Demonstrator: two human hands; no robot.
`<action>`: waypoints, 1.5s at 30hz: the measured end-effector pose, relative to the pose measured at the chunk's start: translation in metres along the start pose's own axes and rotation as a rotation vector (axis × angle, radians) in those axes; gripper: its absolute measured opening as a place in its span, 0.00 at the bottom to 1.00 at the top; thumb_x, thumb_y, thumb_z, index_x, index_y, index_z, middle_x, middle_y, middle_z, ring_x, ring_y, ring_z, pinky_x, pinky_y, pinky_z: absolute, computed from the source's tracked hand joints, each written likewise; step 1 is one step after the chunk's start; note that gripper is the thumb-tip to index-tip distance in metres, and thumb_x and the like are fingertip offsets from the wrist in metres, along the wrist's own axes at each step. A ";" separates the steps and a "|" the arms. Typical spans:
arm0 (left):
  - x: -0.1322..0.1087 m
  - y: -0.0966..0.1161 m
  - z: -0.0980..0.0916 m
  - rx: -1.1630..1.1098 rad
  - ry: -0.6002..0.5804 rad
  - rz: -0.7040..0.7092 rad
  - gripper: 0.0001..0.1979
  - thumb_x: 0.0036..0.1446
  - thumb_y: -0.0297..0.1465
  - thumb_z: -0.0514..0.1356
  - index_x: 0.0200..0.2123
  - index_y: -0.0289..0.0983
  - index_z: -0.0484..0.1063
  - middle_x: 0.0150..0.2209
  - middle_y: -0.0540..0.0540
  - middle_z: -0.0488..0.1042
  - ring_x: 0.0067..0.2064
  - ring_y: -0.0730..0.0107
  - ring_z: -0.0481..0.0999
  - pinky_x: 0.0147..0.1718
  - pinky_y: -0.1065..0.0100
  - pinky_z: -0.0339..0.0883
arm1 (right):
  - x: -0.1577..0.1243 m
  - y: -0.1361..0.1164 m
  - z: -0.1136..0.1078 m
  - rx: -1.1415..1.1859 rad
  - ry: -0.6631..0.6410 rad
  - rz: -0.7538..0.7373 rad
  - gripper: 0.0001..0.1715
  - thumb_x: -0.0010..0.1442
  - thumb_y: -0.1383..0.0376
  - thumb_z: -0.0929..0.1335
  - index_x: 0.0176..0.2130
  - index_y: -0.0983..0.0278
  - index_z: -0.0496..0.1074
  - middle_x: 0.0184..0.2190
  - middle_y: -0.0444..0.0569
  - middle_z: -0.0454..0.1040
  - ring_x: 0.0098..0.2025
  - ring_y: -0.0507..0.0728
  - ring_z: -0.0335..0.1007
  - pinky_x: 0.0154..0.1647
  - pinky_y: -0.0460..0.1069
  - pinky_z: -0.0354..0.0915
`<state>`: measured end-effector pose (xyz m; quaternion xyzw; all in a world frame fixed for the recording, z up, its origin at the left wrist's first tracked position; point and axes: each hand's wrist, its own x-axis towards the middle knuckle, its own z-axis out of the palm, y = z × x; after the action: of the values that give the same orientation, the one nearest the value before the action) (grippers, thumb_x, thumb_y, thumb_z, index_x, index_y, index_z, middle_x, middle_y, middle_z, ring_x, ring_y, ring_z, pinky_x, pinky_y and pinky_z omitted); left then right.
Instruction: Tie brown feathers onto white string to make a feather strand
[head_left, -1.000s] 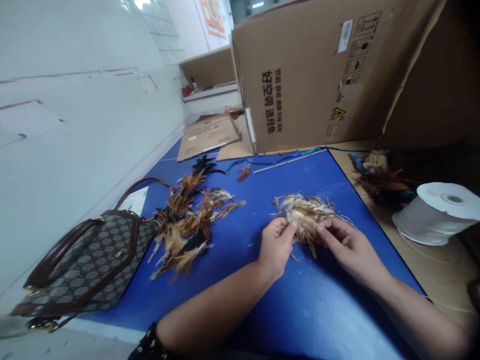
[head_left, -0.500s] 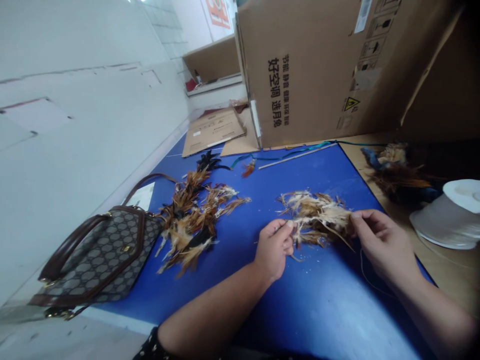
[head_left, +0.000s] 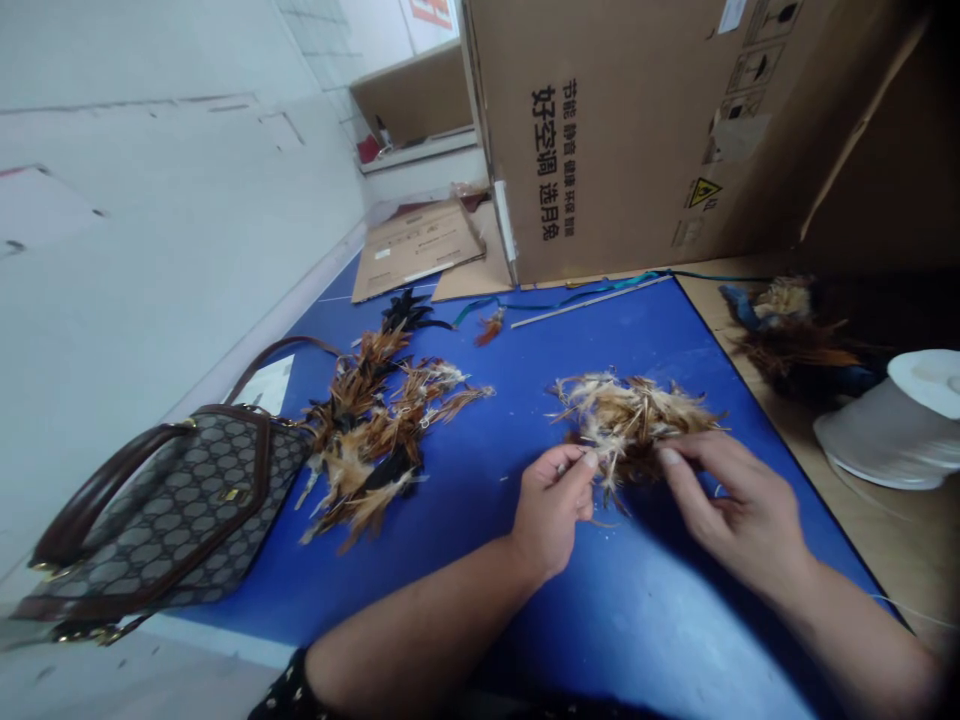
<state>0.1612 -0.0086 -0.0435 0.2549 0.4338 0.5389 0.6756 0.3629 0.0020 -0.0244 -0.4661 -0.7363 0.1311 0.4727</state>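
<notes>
Above the blue table top [head_left: 487,560], my left hand [head_left: 555,505] is closed, thumb and forefinger pinched on the near left edge of a small feather bunch. My right hand [head_left: 739,495] dips into the pile of tan, cream and brown feathers [head_left: 637,405], thumb and forefinger brought together on feathers at its near side. The fingertips partly hide what each pinch holds. A thin pale cord shows beside the right hand. Further left lies a larger heap of brown, tan and black feathers [head_left: 375,420], which neither hand touches.
A patterned handbag [head_left: 187,500] stands at the left. A large cardboard box [head_left: 622,140] rises behind the table, with flat cardboard [head_left: 416,250] beside it. At right are a white spool of cord [head_left: 892,430] and dark feathers [head_left: 802,340]. A thin stick [head_left: 592,302] lies at the back.
My right hand has moved left and nearer to my left hand, from the pile's right end to its near side. The left hand keeps its pinch. The whole view has shifted slightly.
</notes>
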 end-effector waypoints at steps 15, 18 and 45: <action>-0.009 -0.007 -0.002 0.117 -0.156 -0.027 0.20 0.60 0.47 0.74 0.41 0.34 0.82 0.20 0.58 0.58 0.22 0.79 0.53 0.24 0.70 0.49 | -0.010 -0.013 0.013 0.405 -0.172 0.508 0.21 0.74 0.45 0.70 0.40 0.56 0.83 0.39 0.49 0.83 0.43 0.62 0.80 0.54 0.56 0.76; -0.006 -0.006 -0.001 -0.008 -0.127 -0.068 0.21 0.58 0.46 0.75 0.37 0.35 0.77 0.23 0.57 0.57 0.23 0.80 0.52 0.25 0.71 0.46 | -0.012 -0.006 0.015 0.492 -0.105 0.556 0.20 0.74 0.45 0.70 0.44 0.56 0.81 0.37 0.49 0.81 0.40 0.60 0.77 0.50 0.54 0.76; -0.012 0.002 0.003 0.097 -0.478 -0.316 0.18 0.61 0.37 0.68 0.40 0.43 0.59 0.23 0.61 0.55 0.22 0.80 0.52 0.26 0.69 0.48 | -0.012 -0.012 0.014 0.566 -0.362 0.619 0.23 0.62 0.42 0.79 0.38 0.57 0.87 0.33 0.48 0.86 0.35 0.59 0.81 0.38 0.51 0.79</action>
<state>0.1625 -0.0190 -0.0367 0.3361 0.3219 0.3300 0.8213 0.3462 -0.0104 -0.0303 -0.4864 -0.5684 0.5415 0.3836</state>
